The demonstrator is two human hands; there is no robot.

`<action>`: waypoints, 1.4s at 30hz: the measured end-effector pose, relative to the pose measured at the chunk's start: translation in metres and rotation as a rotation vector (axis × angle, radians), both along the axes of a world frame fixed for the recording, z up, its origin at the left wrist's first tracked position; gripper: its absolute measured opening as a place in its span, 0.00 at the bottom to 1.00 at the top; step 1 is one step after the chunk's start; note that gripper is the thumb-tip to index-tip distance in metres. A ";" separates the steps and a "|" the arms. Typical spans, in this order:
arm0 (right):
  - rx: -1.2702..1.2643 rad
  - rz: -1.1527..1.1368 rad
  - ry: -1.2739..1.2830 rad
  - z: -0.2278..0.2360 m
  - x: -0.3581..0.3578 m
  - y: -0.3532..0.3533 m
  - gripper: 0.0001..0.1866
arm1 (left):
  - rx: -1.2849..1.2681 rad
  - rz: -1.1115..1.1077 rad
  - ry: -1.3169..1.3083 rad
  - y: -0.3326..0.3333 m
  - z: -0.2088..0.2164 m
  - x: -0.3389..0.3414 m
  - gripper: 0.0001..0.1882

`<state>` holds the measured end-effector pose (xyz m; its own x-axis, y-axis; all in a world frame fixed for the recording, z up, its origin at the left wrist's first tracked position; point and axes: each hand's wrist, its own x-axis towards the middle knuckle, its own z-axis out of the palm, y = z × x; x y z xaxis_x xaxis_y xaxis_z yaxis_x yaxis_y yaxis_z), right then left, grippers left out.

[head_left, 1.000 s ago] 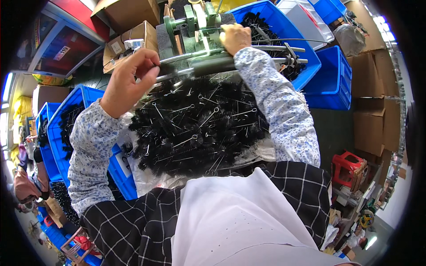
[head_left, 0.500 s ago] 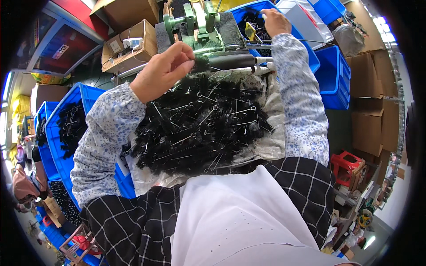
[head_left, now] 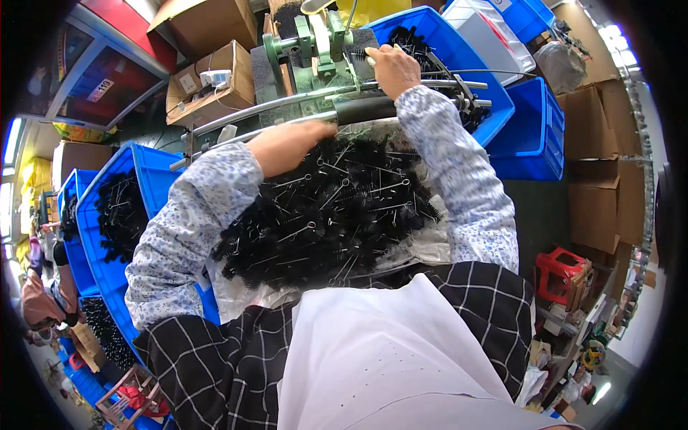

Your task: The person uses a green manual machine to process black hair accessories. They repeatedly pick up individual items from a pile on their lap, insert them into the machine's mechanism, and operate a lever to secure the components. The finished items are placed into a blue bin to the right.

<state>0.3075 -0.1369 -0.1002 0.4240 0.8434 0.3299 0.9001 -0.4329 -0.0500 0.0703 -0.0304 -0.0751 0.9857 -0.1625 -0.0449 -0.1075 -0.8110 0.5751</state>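
Note:
A heap of black wire-handled brushes (head_left: 315,222), many with looped wire ends, lies on a pale cloth (head_left: 433,247) in front of me. My left hand (head_left: 294,145) is over the far left part of the heap, close to the metal rail; motion smears its fingers. Beside the green machine (head_left: 322,46), my right hand (head_left: 396,70) has its fingers pinched together. A small black bristle brush (head_left: 357,54) sticks out from these fingertips toward the machine. Between my hands runs a dark roller-like sleeve (head_left: 365,109) on the rail.
A blue bin (head_left: 494,118) holding more black brushes stands behind my right hand. Another blue bin (head_left: 147,175) with brushes is at my left. An open cardboard box (head_left: 215,89) sits left of the machine, and a second blue bin (head_left: 534,136) is at far right.
My right hand has come out of the blue bin and moved left to the machine. My left hand has dropped from in front of the machine toward the heap.

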 end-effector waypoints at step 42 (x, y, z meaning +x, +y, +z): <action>-0.042 -0.056 0.048 -0.014 -0.032 0.045 0.11 | -0.053 0.003 0.179 0.031 0.074 -0.027 0.13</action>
